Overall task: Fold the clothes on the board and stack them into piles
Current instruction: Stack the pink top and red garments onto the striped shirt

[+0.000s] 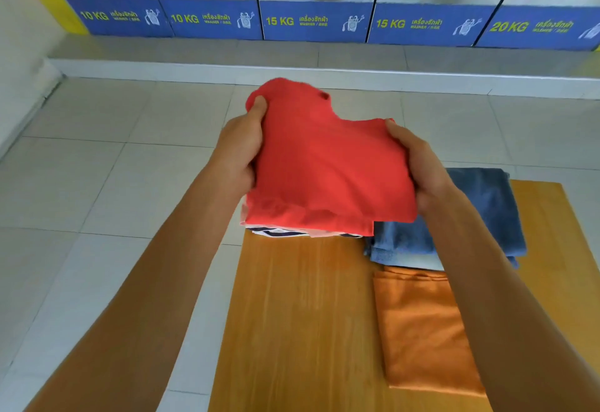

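- Left hand (238,152) clamped on the left edge of a folded red garment (324,165), thumb on top.
- Red garment held flat above the board's (298,314) far left corner, over a pile with a striped piece (279,233) showing beneath.
- Right hand (418,165) gripping the garment's right edge, thumb on top.
- Folded blue jeans (487,204) at the far right edge.
- Folded orange shirt (422,330) just nearer, touching the jeans.
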The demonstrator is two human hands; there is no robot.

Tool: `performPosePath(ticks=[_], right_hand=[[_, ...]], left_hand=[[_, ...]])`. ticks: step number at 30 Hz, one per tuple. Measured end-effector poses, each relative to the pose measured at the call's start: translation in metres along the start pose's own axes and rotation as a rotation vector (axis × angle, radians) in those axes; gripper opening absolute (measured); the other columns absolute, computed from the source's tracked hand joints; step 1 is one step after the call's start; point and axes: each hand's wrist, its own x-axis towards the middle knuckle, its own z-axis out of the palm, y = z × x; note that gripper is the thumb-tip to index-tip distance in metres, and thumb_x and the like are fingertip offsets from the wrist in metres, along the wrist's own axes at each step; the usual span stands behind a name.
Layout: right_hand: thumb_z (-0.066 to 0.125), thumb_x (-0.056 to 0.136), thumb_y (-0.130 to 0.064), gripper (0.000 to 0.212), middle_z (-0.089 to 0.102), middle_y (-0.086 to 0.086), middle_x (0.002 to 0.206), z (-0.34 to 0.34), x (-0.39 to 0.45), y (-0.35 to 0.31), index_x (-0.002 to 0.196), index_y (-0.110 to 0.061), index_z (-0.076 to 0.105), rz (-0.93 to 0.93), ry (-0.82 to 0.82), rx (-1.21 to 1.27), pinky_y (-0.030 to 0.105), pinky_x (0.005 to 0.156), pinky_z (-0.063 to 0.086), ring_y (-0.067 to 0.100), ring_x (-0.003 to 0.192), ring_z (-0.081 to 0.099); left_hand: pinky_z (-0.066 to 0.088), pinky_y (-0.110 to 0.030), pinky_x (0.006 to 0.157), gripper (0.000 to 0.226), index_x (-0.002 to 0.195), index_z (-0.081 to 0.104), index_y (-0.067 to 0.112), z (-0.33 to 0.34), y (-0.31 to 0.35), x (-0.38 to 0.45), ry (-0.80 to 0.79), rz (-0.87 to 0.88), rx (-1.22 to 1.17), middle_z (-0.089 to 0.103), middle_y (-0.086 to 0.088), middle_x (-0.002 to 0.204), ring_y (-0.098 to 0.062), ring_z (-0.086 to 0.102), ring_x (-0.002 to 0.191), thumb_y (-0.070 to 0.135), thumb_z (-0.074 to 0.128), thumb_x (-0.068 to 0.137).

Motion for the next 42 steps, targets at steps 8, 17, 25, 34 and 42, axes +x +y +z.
performPosePath(ticks=[8,17,25,34,42], right_hand=[[0.060,0.097,-0.044,0.046,0.070,0.010,0.127,0.018,-0.011,0.043,0.133,-0.016,0.067,-0.038,-0.144,0.427,0.044,0.093,0.055,0.030,0.111,0.069],[0.067,0.093,-0.034,0.037,0.077,0.013,0.111,0.009,-0.019,0.006,0.120,-0.010,0.072,-0.013,-0.066,0.123,0.040,0.082,0.063,0.026,0.090,0.076],[0.076,0.089,-0.022,0.028,0.075,0.010,0.095,0.021,0.026,0.001,0.113,-0.009,0.071,-0.214,0.184,-0.364,0.033,0.069,0.063,0.020,0.078,0.071],[0.069,0.093,-0.036,0.023,0.071,0.014,0.097,-0.002,0.068,0.038,0.082,-0.016,0.069,-0.076,0.313,-0.474,0.057,0.091,0.057,0.028,0.089,0.068],[0.047,0.101,-0.047,0.050,0.054,0.002,0.064,0.000,0.069,0.028,0.067,-0.012,0.058,-0.206,0.451,-0.932,0.028,0.052,0.035,0.023,0.069,0.054]], left_hand=[[0.054,-0.020,0.048,0.049,0.078,0.070,0.006,0.044,-0.009,-0.022,-0.354,-0.068,-0.233,0.070,-0.004,0.056,-0.013,0.069,0.050,0.028,0.036,0.106],[0.057,-0.030,0.068,0.037,0.111,0.068,0.018,-0.011,-0.020,0.008,-0.061,-0.039,-0.016,0.072,0.000,0.098,-0.016,0.070,0.086,0.048,0.051,0.097],[0.052,-0.040,0.081,0.052,0.117,0.063,0.008,-0.037,-0.041,0.044,0.127,0.220,0.617,0.067,-0.009,0.106,-0.027,0.063,0.097,0.052,0.040,0.100],[0.048,-0.039,0.077,0.046,0.102,0.067,0.009,-0.046,-0.080,0.076,0.197,0.105,0.701,0.063,-0.009,0.093,-0.032,0.063,0.095,0.049,0.045,0.099],[0.049,-0.039,0.074,0.062,0.094,0.068,0.000,-0.041,-0.075,0.091,0.338,0.272,0.775,0.061,-0.007,0.078,-0.020,0.057,0.072,0.054,0.038,0.099]])
